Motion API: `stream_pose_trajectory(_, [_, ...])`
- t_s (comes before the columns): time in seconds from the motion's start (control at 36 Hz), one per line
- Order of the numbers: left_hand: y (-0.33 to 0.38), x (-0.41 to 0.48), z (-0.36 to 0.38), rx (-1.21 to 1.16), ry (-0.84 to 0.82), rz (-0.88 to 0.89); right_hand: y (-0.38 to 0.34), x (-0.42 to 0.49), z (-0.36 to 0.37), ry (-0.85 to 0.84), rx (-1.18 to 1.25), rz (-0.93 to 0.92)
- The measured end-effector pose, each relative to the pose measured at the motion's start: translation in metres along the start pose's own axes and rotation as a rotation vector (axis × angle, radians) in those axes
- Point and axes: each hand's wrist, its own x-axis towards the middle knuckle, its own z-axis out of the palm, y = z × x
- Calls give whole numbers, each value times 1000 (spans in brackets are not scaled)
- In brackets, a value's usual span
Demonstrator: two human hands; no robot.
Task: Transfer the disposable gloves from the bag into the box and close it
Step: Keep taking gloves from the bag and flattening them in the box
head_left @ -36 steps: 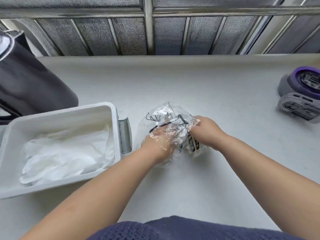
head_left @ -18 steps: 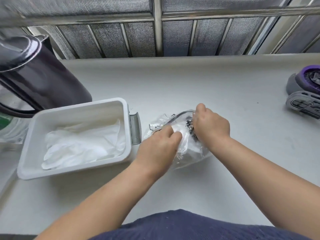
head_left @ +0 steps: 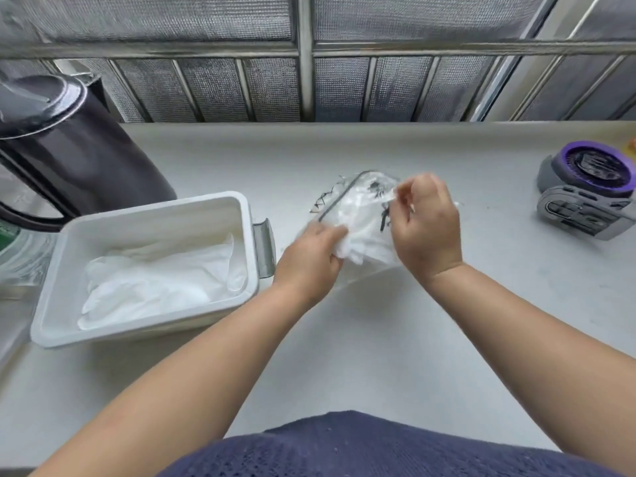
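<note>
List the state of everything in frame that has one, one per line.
box: open, no lid on, part full
box latch: hanging free, unfastened
gloves in box: lying loose inside
bag: crumpled on the counter, gloves in it
wad of gloves: at the bag, gripped
left hand: grips the wad
right hand: pinches the bag's film
kettle: lid down

A box (head_left: 155, 210) is set left on the counter (head_left: 378, 339), with gloves (head_left: 161, 280) laid in it, and a kettle (head_left: 79, 149) is placed behind it. Just right of the box a bag (head_left: 361, 204) is pinched by the right hand (head_left: 426, 225), its near-left wad (head_left: 347, 247) gripped by the left hand (head_left: 309, 259). A gadget (head_left: 588, 194) is set far right
</note>
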Motion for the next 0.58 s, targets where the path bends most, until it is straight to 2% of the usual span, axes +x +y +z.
stream_pose_trajectory(0.06, [-5, -8, 6, 122, -131, -24, 11, -11, 3, -233, -54, 161])
stream_pose_trajectory(0.11, [-6, -14, 8, 172, -169, -37, 19, -20, 8, -415, -114, 313])
stream_pose_trajectory(0.19, [-6, -20, 6, 200, -164, -9, 16, -24, 11, -489, -118, 396])
stream_pose_trajectory(0.33, [-14, -33, 8, 134, -214, -40, 13, -30, 16, -698, -167, 375])
stream_pose_trajectory(0.47, [-18, -40, 8, -35, -171, -91, 15, -34, 14, -715, -206, 301])
stream_pose_trajectory(0.58, [-15, -43, 4, -187, -143, -138, 10, -40, 15, -859, -250, 286])
